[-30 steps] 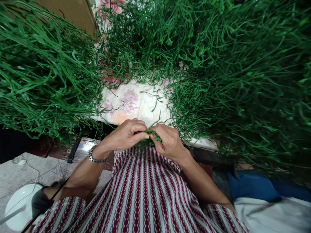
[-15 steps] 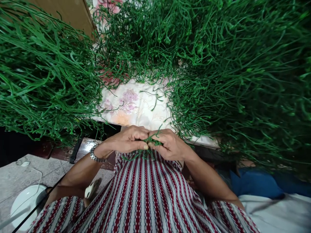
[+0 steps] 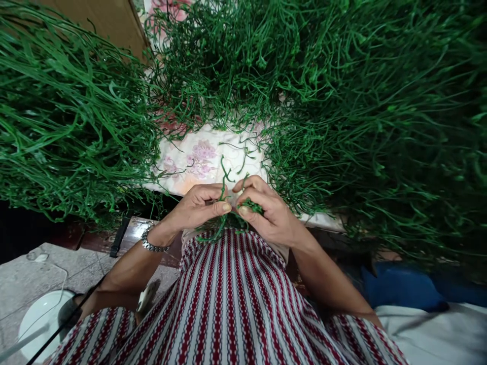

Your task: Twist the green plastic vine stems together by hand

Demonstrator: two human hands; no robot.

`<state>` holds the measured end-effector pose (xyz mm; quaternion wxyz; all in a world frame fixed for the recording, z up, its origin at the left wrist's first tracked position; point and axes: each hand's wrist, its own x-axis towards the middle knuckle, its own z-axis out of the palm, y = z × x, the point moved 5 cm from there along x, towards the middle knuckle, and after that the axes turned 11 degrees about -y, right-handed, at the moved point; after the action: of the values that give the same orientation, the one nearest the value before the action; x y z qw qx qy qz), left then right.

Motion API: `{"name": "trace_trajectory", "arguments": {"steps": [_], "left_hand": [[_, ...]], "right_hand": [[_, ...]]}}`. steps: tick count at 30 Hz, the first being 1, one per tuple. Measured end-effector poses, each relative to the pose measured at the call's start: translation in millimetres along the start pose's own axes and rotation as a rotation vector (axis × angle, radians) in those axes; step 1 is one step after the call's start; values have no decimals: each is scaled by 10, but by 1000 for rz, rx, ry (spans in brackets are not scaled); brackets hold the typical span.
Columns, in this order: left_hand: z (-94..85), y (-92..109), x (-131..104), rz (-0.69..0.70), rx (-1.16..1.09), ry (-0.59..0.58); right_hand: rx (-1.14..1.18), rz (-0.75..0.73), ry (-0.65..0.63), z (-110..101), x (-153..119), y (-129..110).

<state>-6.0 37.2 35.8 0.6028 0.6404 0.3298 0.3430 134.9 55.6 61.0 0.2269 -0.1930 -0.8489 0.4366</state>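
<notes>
In front of my lap, my left hand [image 3: 200,207] pinches a thin green plastic-looking stem [image 3: 223,177] between thumb and forefinger. Its forked tip points up over the floral tablecloth [image 3: 238,187]. My right hand [image 3: 273,215] is curled round a small bundle of green stems [image 3: 251,205], their cut-looking ends showing between thumb and fingers. A little space separates the two hands. More green strands [image 3: 216,233] hang below my left fingers, against the striped garment [image 3: 228,294]; where they are held is partly hidden.
Large heaps of green stems lie to the left [image 3: 76,121] and right [image 3: 342,132], spilling past the table edge. A brown board [image 3: 110,30] stands at the back left. Below are a white round base [image 3: 40,324], a cable [image 3: 64,276] and a blue item [image 3: 399,286].
My hands have moved apart from touching and slightly upward. A forked stem now stands up from my left fingers, and the bundle in my right hand shows more clearly.
</notes>
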Motion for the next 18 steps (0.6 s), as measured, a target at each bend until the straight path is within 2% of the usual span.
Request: {"name": "trace_trajectory", "arguments": {"steps": [5,8,11,14,18], "left_hand": [[15,-91,9,-52,-26,271],[55,-161,0,-73,-87,282],[74,-195,-3,-62,-84,271],[69,-159,0,-13,104,295],[81,-21,-18,146,403,324]], "right_hand": [[-95,79,130,186,-5,64],[-244,102,221,235,-59,70],[-325,71,212,279,-77,54],[-437,117,159,305,-66,61],[-506,161,62,274,-38,45]]}}
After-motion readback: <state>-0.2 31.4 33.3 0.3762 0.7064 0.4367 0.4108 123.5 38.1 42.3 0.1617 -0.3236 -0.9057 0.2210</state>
